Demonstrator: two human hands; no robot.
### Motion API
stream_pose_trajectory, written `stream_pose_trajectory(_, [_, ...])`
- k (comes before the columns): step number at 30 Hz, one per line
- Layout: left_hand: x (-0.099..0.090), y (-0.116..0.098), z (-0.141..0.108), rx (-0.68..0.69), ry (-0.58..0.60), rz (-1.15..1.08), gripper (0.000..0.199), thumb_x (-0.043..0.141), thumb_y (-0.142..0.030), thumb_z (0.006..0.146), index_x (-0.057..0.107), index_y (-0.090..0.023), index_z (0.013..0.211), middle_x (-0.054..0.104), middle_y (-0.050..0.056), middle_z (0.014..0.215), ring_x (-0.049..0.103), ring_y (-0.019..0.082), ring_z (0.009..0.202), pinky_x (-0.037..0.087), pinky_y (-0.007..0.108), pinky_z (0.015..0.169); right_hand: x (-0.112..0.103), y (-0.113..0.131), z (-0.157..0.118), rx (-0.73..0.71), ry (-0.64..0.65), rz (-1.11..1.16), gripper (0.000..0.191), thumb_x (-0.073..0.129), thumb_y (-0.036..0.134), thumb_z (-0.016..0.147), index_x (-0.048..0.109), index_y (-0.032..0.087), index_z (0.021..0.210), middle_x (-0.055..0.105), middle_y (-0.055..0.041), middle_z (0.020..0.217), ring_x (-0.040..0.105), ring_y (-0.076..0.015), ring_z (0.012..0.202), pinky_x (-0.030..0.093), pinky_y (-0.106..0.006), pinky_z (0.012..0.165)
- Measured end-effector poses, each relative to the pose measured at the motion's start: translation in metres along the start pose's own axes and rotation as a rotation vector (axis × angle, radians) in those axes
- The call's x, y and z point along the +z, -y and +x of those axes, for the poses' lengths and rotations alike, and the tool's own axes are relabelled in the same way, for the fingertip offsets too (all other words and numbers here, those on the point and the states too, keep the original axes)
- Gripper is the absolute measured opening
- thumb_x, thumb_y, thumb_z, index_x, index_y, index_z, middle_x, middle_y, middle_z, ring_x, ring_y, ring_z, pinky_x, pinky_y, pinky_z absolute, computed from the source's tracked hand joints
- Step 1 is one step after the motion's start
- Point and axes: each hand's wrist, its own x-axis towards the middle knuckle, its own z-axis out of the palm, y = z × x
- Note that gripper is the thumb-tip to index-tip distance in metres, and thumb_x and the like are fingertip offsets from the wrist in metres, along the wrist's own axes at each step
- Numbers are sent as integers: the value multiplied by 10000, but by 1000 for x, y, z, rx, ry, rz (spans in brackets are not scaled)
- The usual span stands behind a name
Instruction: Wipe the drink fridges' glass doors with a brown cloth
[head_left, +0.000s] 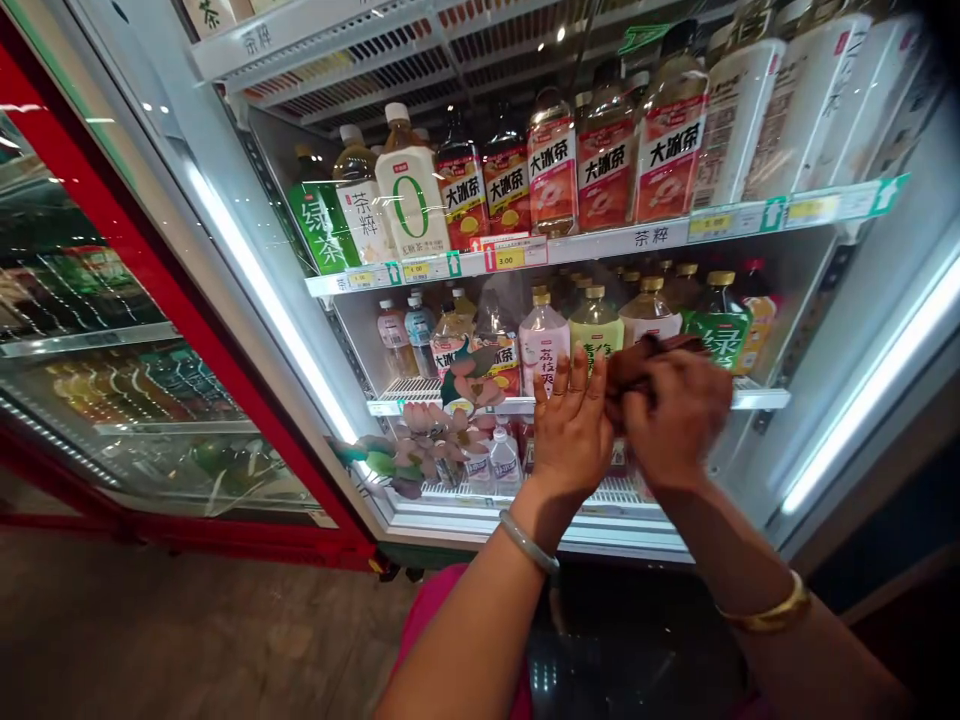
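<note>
My left hand (pixel 571 432) is raised in front of an open drinks fridge, fingers up and spread, with rings and a pale bangle on the wrist. My right hand (pixel 677 412) is curled beside it around a dark brown thing (pixel 643 360), blurred, that I cannot name. Both hands are level with the middle shelf (pixel 757 398), just before a row of bottles: a pink-labelled one (pixel 543 347), a green-labelled one (pixel 595 329) and a dark green one (pixel 720 322). Whether the left hand touches the brown thing is unclear.
The upper shelf (pixel 600 243) carries tall tea bottles (pixel 604 160) and price tags. Small water bottles (pixel 504 462) stand on the lowest shelf. A flower sticker (pixel 435 430) sits on the open glass door (pixel 247 270). A red-framed fridge (pixel 112 330) stands to the left.
</note>
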Motion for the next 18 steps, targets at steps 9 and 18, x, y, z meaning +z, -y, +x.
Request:
stream_pose_trajectory(9, [-19, 20, 0, -78, 58, 108, 891, 477, -146, 915, 60, -206, 1700, 169, 78, 1773, 80, 284, 1658, 106, 624, 1336, 4, -21, 24, 46, -197, 67, 253, 611, 231, 705, 678, 217, 949, 646, -123, 1147, 558, -323, 1114, 400, -546, 978])
stream_pose_trajectory(18, [-19, 26, -5, -107, 48, 92, 824, 470, -175, 933, 141, -147, 1688, 151, 107, 1773, 7, 248, 1659, 80, 568, 1351, 17, 24, -7, -213, 75, 125, 227, 629, 287, 869, 721, 276, 1075, 690, -63, 1163, 496, -286, 1150, 337, -475, 995])
